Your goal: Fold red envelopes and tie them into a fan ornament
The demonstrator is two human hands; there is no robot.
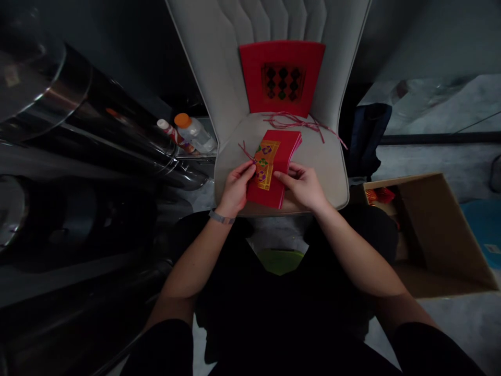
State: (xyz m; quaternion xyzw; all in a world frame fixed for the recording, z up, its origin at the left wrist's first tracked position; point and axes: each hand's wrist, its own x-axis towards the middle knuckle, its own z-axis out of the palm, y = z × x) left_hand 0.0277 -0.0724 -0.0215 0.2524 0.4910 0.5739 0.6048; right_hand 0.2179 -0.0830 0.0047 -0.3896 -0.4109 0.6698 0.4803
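A stack of red paper packets (272,167) with a gold and purple patterned label lies across the seat of a padded beige chair (321,162). My left hand (235,188) pinches the stack's left edge, where a thin pink string (246,152) comes out near the fingertips. My right hand (301,185) grips the stack from the right side, its fingers reaching over the red paper. More loose pink string (297,123) lies across the back of the seat. A red card (282,78) with a black diamond pattern leans upright against the chair back.
An open cardboard box (430,235) holding red and gold items stands to the right on the floor. Large shiny metal cylinders (97,130) lie to the left, with a plastic bottle (193,133) beyond them. A green round object (281,261) sits below the seat.
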